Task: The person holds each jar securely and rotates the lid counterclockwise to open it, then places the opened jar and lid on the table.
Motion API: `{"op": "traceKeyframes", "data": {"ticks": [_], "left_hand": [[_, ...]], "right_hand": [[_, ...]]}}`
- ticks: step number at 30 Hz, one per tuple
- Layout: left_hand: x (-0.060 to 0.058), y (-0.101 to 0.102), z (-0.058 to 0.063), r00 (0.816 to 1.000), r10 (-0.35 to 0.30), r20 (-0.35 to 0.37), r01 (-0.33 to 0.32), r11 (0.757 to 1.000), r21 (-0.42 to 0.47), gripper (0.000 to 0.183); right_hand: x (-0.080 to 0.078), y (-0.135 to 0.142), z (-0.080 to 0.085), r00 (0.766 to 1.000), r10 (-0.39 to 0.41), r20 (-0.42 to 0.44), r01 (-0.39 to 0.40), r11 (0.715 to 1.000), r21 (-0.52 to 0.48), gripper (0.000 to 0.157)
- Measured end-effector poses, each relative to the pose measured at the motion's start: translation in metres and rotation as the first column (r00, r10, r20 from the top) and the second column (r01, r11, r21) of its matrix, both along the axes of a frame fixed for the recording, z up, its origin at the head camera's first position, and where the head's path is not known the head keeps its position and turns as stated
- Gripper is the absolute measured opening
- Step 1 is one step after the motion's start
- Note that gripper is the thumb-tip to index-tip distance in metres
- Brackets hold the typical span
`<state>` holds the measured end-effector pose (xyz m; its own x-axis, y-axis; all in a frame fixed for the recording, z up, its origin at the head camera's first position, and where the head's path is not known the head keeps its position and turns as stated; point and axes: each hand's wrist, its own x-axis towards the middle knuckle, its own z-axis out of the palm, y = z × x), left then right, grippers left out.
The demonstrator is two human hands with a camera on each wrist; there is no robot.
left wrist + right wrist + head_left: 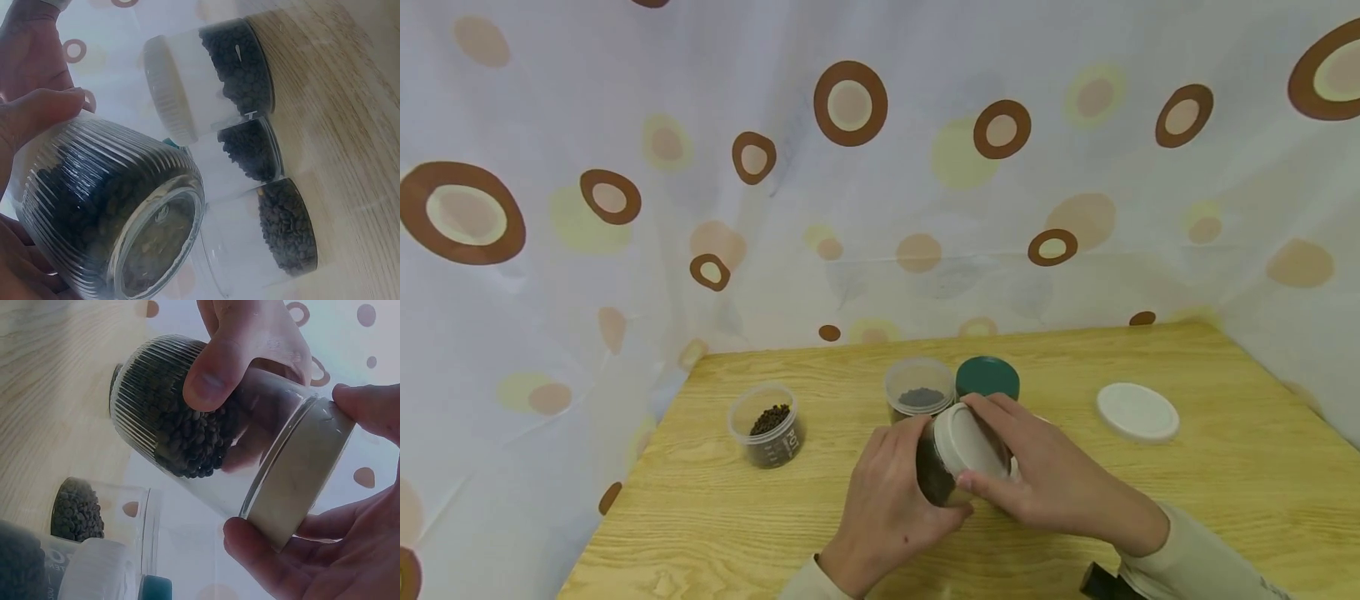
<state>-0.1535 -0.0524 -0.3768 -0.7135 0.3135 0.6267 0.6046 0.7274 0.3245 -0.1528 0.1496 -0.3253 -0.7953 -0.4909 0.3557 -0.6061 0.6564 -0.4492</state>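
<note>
My left hand (pixel 887 500) grips a ribbed glass jar (pixel 106 194), tilted and raised in front of me. Dark bean-like pieces (pixel 194 437) partly fill it. My right hand (pixel 1052 475) holds the jar's pale lid (pixel 303 472), thumb on one side of the rim and fingertips on the other. The lid sits on the jar's mouth. Just beyond the hands stand an open clear tub (pixel 919 375) and a container with a dark green lid (pixel 988 377). A white-lidded container (pixel 172 90) shows in the left wrist view, mostly hidden by my right hand in the head view.
Another open clear tub (pixel 767 425) with dark pieces stands to the left on the wooden table (pixel 700 517). A loose white lid (pixel 1138 411) lies flat at the right. Behind the table hangs a patterned curtain (pixel 917 200).
</note>
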Motion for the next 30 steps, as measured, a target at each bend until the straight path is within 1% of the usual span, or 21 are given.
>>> {"op": "traceKeyframes", "data": {"ticks": [2, 3, 6, 9, 10, 13, 16, 23, 27, 30], "left_hand": [[-0.0001, -0.0004, 0.0004, 1.0, 0.01, -0.002, -0.01, 1.0, -0.001, 0.091], [0.0001, -0.0008, 0.001, 1.0, 0.007, 0.009, -0.007, 1.0, 0.0, 0.09], [-0.0001, -0.0029, 0.0023, 0.997, -0.052, 0.057, 0.051, 0.999, 0.014, 0.085], [0.0013, -0.0045, 0.003, 0.987, -0.116, 0.108, 0.112, 0.993, 0.041, 0.081], [0.0019, -0.005, 0.0028, 0.986, -0.125, 0.113, 0.121, 0.992, 0.046, 0.08], [0.0046, -0.0056, 0.0037, 0.99, -0.098, 0.098, 0.094, 0.995, 0.045, 0.081], [0.0054, -0.0065, 0.0056, 0.996, -0.06, 0.071, 0.059, 0.998, 0.027, 0.083], [0.0064, -0.0082, 0.0059, 0.999, -0.015, 0.051, 0.015, 1.0, 0.006, 0.086], [0.0059, -0.009, 0.0042, 1.0, -0.003, 0.016, 0.004, 1.0, -0.026, 0.086], [0.0052, -0.0091, 0.0031, 1.0, 0.008, -0.021, -0.009, 0.999, -0.048, 0.084]], "right_hand": [[-0.0012, 0.0004, 0.0001, 1.0, 0.015, 0.01, -0.015, 1.0, -0.001, 0.069], [-0.0018, 0.0009, 0.0005, 0.999, 0.027, 0.02, -0.027, 1.0, -0.003, 0.07], [-0.0021, 0.0043, 0.0027, 0.995, 0.095, 0.035, -0.095, 0.995, 0.001, 0.072], [-0.0018, 0.0084, 0.0055, 0.984, 0.177, 0.007, -0.177, 0.984, 0.018, 0.075], [-0.0019, 0.0092, 0.0062, 0.98, 0.2, -0.006, -0.2, 0.98, 0.024, 0.076], [-0.0037, 0.009, 0.0073, 0.971, 0.233, -0.044, -0.232, 0.972, 0.034, 0.075], [-0.0049, 0.0081, 0.0068, 0.969, 0.244, -0.046, -0.243, 0.97, 0.021, 0.076], [-0.0049, 0.0069, 0.0034, 0.97, 0.242, -0.036, -0.243, 0.97, -0.009, 0.077], [-0.0048, 0.0055, 0.0019, 0.975, 0.222, 0.013, -0.222, 0.975, -0.031, 0.079], [-0.0036, 0.0049, 0.001, 0.98, 0.19, 0.064, -0.187, 0.981, -0.05, 0.08]]}}
